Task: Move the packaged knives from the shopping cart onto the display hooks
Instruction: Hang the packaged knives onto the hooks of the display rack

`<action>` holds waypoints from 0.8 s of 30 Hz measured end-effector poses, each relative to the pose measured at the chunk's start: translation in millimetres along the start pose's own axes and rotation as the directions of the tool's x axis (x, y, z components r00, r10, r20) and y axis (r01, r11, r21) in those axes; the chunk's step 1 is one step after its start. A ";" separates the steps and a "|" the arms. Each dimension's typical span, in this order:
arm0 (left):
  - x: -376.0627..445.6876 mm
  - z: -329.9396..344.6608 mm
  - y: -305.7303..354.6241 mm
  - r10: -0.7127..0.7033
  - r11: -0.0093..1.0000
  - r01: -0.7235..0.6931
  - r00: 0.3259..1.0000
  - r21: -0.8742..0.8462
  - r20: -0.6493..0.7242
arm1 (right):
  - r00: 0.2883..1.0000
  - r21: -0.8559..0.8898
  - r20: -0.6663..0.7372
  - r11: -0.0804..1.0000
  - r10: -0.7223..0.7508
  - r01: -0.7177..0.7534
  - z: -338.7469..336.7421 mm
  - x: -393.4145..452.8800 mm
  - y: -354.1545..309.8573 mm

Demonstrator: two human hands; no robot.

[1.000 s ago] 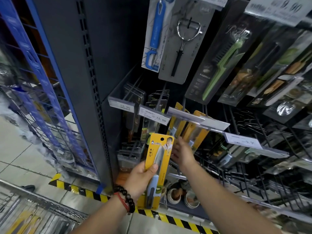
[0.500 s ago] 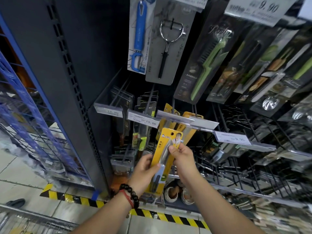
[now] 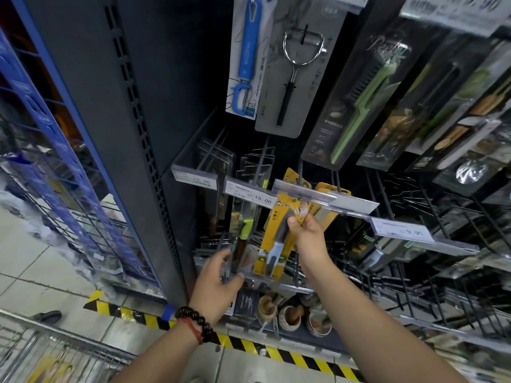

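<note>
The right hand (image 3: 307, 239) pinches the yellow packaged knife (image 3: 276, 239) near its top, just under the price rail (image 3: 326, 200). The left hand (image 3: 218, 283) hangs below, fingers loosely spread, holding nothing.

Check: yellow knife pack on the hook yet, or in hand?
In hand. The right hand pinches the pack near its top, under the price strip; whether it is hooked, cannot tell.

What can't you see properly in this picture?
- Yellow knife package, head view: its top hole sits behind the clear price strip, so whether it is hooked is unclear.
- Shopping cart: cut off by the bottom edge, blurred.
- Left hand: fingers motion-blurred.
</note>
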State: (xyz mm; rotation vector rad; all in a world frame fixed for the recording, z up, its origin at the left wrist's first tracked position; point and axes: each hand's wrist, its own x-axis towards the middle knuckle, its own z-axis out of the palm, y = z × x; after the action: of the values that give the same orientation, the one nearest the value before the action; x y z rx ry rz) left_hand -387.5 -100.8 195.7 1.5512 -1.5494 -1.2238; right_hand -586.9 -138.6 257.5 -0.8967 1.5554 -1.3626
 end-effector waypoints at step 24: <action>73.0 -31.0 114.4 0.636 0.535 -0.343 0.765 0.772 -0.100 | 0.998 -0.063 -0.047 0.998 -0.029 0.026 -3.8 11.8 7.5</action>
State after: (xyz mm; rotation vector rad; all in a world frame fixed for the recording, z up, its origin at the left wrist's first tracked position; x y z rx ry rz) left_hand -413.9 -191.3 298.2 1.4537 -2.1218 0.0825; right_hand -594.6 -146.9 248.6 -0.9330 1.6357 -1.3703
